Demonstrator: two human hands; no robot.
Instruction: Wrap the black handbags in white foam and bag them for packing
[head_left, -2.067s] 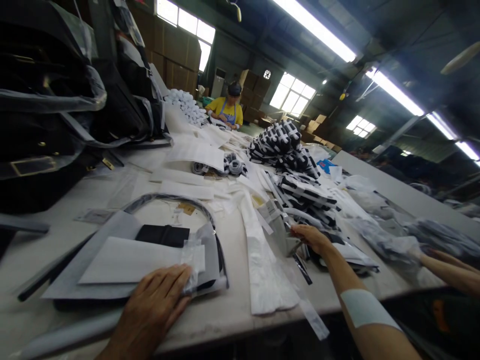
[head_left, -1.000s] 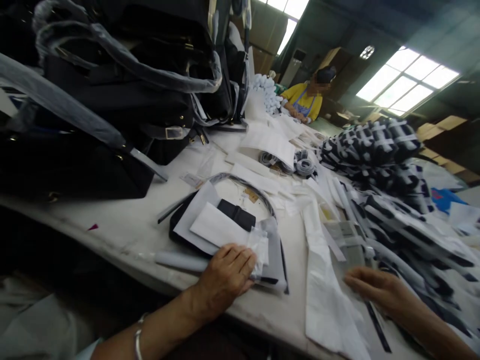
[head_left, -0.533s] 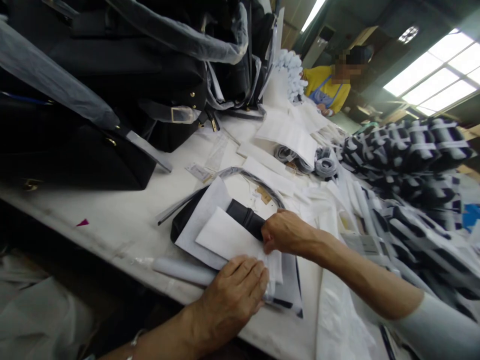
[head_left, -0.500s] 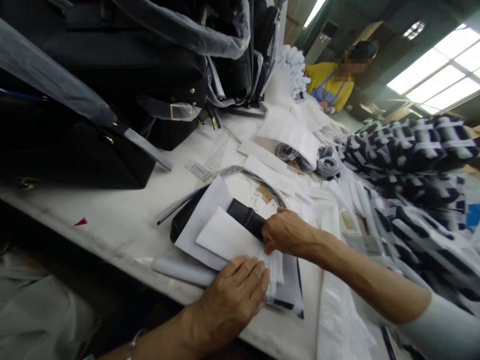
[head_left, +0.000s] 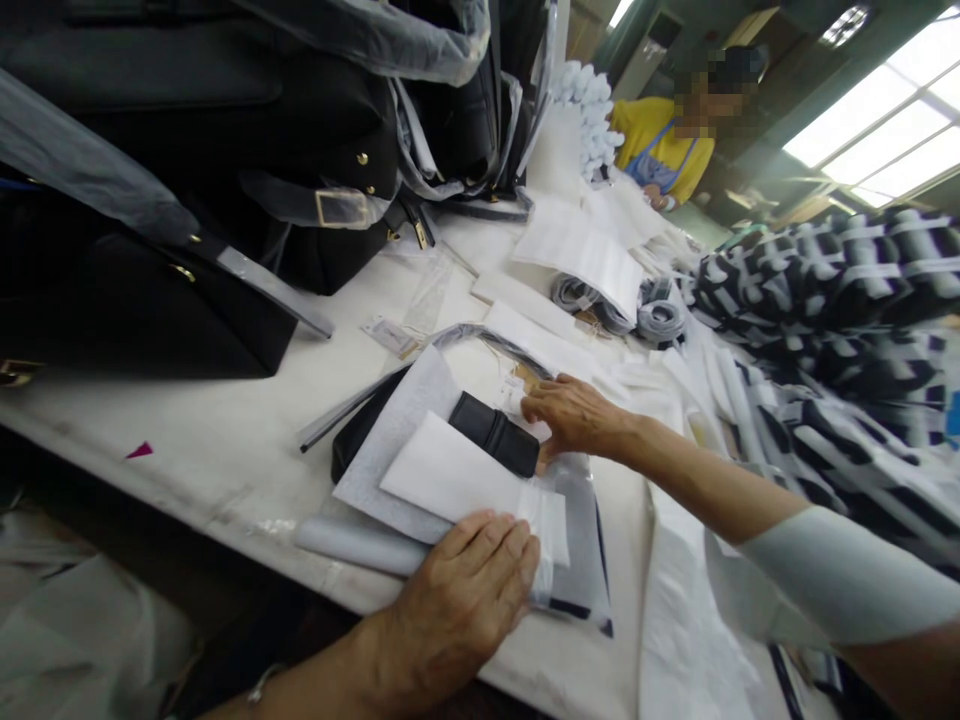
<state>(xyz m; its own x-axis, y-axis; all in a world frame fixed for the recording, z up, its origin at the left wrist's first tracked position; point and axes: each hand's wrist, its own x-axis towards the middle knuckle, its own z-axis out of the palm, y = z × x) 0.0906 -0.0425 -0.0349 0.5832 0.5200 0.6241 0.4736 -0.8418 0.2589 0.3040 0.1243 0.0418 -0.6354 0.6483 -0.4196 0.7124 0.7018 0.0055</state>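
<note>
My left hand (head_left: 469,590) lies with its fingers flat on a folded white padding sheet (head_left: 450,470), pressing near its lower edge. Under that sheet is a larger white sheet (head_left: 367,495), which covers most of a black bag (head_left: 360,430). The bag's plastic-wrapped handle (head_left: 517,348) arches out behind it. A black leather strap piece (head_left: 491,435) crosses the top of the sheets. Just past its right end is my right hand (head_left: 574,415), fingers apart and holding nothing that shows. Beside its fingertips lie small tags (head_left: 514,390) inside the handle's loop.
Large black bags (head_left: 225,130) with wrapped handles stand at the left. Rolled straps (head_left: 660,318) and white sheets (head_left: 574,255) lie behind. Wrapped black bundles (head_left: 840,270) are piled at right. A person in yellow (head_left: 675,150) works at the far end. A white roll (head_left: 360,545) rests along the table's near edge.
My right hand has let go of the black strap piece and moved up and right, its fingers opening. My left hand stays on the padding sheet. The view has shifted slightly.
</note>
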